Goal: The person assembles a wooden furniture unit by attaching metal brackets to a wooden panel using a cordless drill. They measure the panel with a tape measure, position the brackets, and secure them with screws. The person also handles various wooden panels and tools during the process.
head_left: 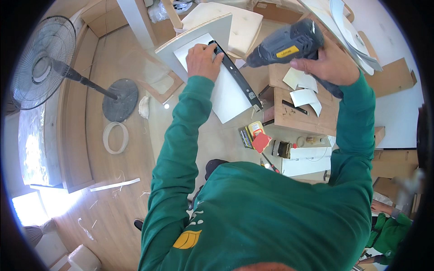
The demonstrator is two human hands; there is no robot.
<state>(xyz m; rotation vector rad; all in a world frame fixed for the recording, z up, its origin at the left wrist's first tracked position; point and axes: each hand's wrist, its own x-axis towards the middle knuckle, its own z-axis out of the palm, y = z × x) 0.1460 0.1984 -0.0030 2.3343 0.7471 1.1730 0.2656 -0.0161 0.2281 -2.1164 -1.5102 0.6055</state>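
My left hand [203, 62] grips the upper end of a black metal drawer slide [238, 77]. The slide lies at a slant along the edge of a white panel [225, 101], which leans against a larger board [220, 26]. In my right hand [335, 65] is a grey cordless drill [285, 44], held by its handle. Its tip points left toward the slide, and there appears to be a small gap between them. Whether the bit carries a screw is too small to tell.
A wooden box-like unit [307, 121] at right bears white sheets [306, 100], a second black slide [294, 107] and small screws. Below it sits a yellow-and-red box [257, 131]. A standing fan [43, 63] and a tape-like ring [115, 137] are at left. Another person [391, 235] works at lower right.
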